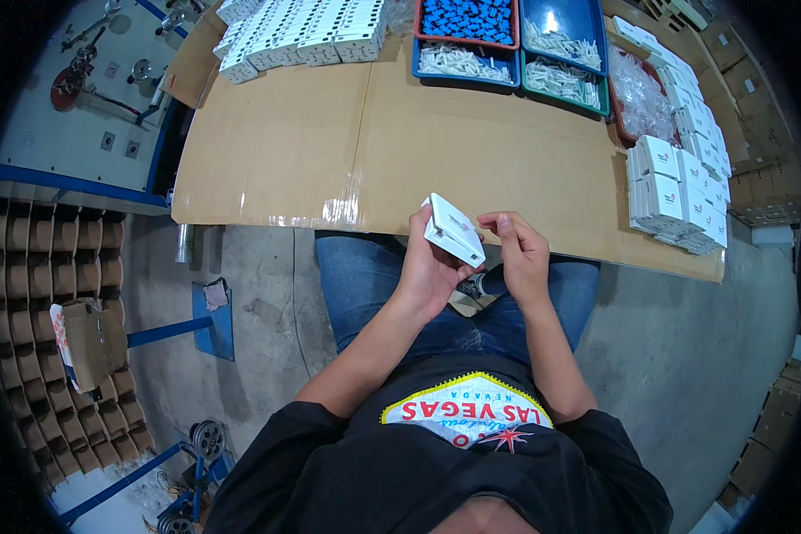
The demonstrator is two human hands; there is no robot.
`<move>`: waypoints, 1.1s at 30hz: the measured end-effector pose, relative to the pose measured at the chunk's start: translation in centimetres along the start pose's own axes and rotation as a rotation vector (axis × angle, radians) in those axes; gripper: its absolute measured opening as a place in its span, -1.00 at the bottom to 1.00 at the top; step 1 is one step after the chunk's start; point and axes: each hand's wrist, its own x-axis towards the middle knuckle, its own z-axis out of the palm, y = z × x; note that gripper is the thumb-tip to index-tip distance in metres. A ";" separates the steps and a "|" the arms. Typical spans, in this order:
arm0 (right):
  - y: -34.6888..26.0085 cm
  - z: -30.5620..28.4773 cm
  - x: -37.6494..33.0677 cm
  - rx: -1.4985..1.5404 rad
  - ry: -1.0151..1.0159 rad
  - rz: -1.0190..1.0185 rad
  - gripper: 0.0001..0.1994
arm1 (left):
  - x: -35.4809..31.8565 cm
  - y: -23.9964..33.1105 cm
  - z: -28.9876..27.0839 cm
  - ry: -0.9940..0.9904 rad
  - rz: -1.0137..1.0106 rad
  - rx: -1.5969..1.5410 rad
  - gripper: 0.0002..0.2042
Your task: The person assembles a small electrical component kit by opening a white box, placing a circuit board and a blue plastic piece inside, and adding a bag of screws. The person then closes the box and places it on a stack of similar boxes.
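A small flat white box (455,230) rests in my left hand (421,274), tilted, over the table's near edge. The fingers and thumb of that hand wrap round its sides. Just right of the box is my right hand (525,252), its fingers curled and the thumb and forefinger brought together. Whether anything small is between those fingertips I cannot make out. The cardboard-covered table (276,169) spreads out beyond both hands.
White boxes stand stacked at the right (663,191) and in rows (316,36) at the far left. Trays at the back hold small blue pieces (467,20) and white pieces (463,62). A red-brown tray holds clear plastic bags (641,98). Left of me is a divided cardboard carton (53,311).
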 end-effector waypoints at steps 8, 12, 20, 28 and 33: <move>-0.9 -0.2 0.1 0.150 -0.059 0.208 -0.68 | -0.3 -1.1 -0.4 -0.137 0.633 0.657 -0.10; -1.5 -0.8 0.2 0.183 -0.126 0.232 -0.61 | -0.4 -1.1 -0.6 -0.196 0.769 0.970 -0.04; -2.4 0.0 -0.4 0.055 -0.178 0.097 -0.31 | -0.1 -0.8 -1.7 -0.245 0.675 1.062 0.00; -2.3 0.4 -0.3 -0.303 -0.255 -0.241 -0.21 | -0.5 0.5 -0.7 -0.176 -0.133 0.204 -0.36; -1.7 0.3 -0.5 -0.426 -0.266 -0.401 -0.24 | -1.1 -0.2 0.6 -0.109 -0.061 0.191 -0.37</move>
